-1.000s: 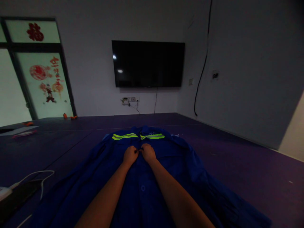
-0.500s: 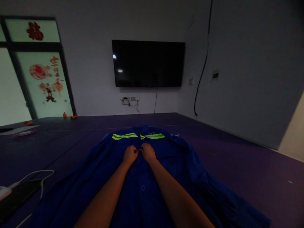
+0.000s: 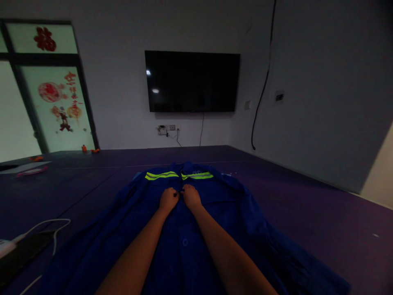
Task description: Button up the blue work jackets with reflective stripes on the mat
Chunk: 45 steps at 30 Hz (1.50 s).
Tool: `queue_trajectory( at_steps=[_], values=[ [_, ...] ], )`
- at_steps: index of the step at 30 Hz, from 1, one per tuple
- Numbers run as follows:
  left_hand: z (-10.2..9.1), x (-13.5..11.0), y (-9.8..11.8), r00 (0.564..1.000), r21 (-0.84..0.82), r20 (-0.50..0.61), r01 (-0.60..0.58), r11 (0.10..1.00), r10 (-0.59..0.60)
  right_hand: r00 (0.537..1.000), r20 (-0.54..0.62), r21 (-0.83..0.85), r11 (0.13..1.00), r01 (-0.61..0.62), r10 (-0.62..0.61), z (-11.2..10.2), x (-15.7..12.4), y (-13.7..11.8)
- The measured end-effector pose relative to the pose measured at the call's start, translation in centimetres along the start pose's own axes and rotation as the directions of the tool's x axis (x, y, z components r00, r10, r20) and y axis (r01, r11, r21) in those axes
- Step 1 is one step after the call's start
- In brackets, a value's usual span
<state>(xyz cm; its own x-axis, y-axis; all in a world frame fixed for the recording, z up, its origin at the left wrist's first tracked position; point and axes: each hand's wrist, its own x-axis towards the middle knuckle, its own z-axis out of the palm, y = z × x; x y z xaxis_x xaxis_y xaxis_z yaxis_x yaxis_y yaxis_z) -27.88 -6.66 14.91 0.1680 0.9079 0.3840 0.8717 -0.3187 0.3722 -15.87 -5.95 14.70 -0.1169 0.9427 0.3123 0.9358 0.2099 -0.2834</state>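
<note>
Head view: 福 beyond jacket

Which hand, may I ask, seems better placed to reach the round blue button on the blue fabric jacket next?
Probably the right hand: it sits nearer the button than the left hand, though both pinch the jacket.

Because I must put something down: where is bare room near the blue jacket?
Widest is the purple surface between the blue jacket and the right wall, with only small pale specks. A narrower strip runs behind the collar, below the television. Crowded: lower left, by a white cable and dark object; the jacket's middle, by the left hand and right hand.
</note>
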Motion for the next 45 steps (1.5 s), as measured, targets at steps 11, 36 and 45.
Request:
queue_trajectory(
  at_steps=[11,36,45],
  values=[
    [-0.1,0.1,0.0,1.0,0.006,0.025,0.001,1.0,-0.001,1.0,-0.029,0.012,1.0,0.008,-0.007,0.3,0.1,0.2],
    [-0.3,-0.4,0.6,0.995,-0.092,-0.098,-0.031,0.995,0.022,0.992,-0.058,0.233,0.967,-0.1,0.116,0.0,0.4,0.7],
    [0.0,-0.4,0.7,0.991,-0.009,0.13,-0.015,1.0,0.016,0.971,-0.196,0.307,0.949,-0.073,0.138,-0.4,0.2,0.8]
  ],
)
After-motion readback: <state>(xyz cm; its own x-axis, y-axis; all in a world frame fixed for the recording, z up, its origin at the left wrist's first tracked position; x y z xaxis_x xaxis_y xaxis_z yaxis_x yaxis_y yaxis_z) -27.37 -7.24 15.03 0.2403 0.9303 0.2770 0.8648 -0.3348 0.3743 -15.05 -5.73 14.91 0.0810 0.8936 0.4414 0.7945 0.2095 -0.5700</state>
